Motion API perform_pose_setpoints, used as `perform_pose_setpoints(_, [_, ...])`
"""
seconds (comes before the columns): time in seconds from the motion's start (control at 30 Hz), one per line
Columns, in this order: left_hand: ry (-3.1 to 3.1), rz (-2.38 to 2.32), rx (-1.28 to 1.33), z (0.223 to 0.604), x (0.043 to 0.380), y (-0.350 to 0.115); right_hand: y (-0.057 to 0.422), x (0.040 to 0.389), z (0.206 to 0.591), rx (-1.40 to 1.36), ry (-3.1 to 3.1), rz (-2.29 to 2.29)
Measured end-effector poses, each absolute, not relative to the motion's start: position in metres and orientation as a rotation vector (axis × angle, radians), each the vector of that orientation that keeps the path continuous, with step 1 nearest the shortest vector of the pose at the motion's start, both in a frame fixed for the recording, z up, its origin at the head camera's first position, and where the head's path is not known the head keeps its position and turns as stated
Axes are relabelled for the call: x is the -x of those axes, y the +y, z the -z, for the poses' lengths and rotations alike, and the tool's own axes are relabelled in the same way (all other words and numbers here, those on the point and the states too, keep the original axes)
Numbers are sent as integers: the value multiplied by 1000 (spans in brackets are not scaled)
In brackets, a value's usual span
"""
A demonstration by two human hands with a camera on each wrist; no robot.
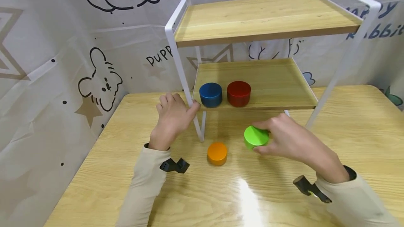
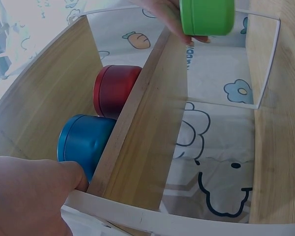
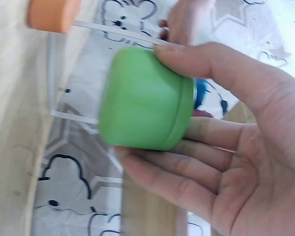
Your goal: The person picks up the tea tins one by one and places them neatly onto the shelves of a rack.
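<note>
My right hand (image 1: pixel 288 137) holds a green round tin (image 1: pixel 255 136) between thumb and fingers, just above the table before the rack. In the right wrist view the tin (image 3: pixel 142 101) lies sideways across the fingers, its lid toward the palm. At the left post of the two-tier rack (image 1: pixel 268 16), my left hand (image 1: pixel 173 116) grips the white frame by the lower shelf's corner, thumb across it. A blue tin (image 1: pixel 210 95) and a red tin (image 1: pixel 238 94) stand side by side on that lower shelf. An orange tin (image 1: pixel 217 153) stands on the table between my hands.
The rack's upper wooden shelf (image 1: pixel 265 15) overhangs the lower one, with white posts at both sides. Behind the wooden table (image 1: pixel 104 185) hangs a cloth (image 1: pixel 132 45) printed with cartoon animals. Both wrists carry small black camera mounts.
</note>
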State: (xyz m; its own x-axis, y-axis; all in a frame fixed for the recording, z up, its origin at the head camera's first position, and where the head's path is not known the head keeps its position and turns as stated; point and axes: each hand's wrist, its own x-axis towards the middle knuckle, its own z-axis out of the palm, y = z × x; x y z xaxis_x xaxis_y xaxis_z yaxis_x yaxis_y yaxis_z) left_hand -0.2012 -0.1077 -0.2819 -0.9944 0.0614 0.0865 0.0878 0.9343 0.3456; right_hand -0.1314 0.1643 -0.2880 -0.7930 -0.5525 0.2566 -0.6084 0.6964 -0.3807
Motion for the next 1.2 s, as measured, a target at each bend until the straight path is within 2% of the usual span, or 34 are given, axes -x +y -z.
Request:
perform_pose_setpoints(0.3, [-2975,544,151,281,202,-107,164,132,268,-898,-2820,-639])
perform_pose_setpoints(1.2, [-2988,550,116,284,200,-109,186,130,258,-794,-2698,-562])
